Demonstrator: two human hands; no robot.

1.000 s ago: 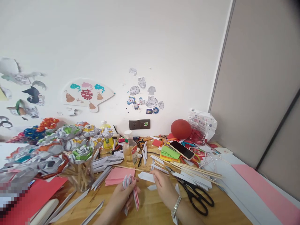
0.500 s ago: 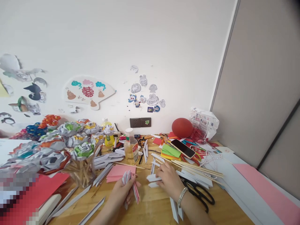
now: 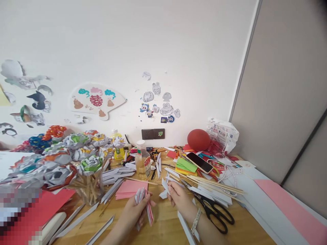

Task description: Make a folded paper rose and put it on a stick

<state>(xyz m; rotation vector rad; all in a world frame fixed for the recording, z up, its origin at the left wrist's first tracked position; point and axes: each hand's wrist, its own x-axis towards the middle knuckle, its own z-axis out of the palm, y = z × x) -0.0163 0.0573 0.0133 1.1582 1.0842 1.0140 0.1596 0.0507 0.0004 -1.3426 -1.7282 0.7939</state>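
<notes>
My left hand (image 3: 133,211) is closed round a bundle of folded pink-and-white paper strips (image 3: 144,202), held upright over the wooden desk (image 3: 163,228). My right hand (image 3: 180,199) pinches one folded white paper piece (image 3: 165,189) and holds it lifted just right of the bundle. A silver bracelet (image 3: 196,220) sits on the right wrist. A stack of pink paper squares (image 3: 129,189) lies just behind the left hand. More folded white strips (image 3: 187,231) lie on the desk under the right forearm.
Black scissors (image 3: 217,212) and wooden skewers (image 3: 217,185) lie to the right. A jar of paper flowers on sticks (image 3: 84,170) stands left. A glue bottle (image 3: 142,163), a phone (image 3: 199,162), a red ball (image 3: 198,139) and coloured paper sit further back. Large white and pink sheets (image 3: 281,211) cover the right side.
My right hand picked a folded white piece off the desk and lifted it toward the bundle. The left hand stayed in place with the bundle.
</notes>
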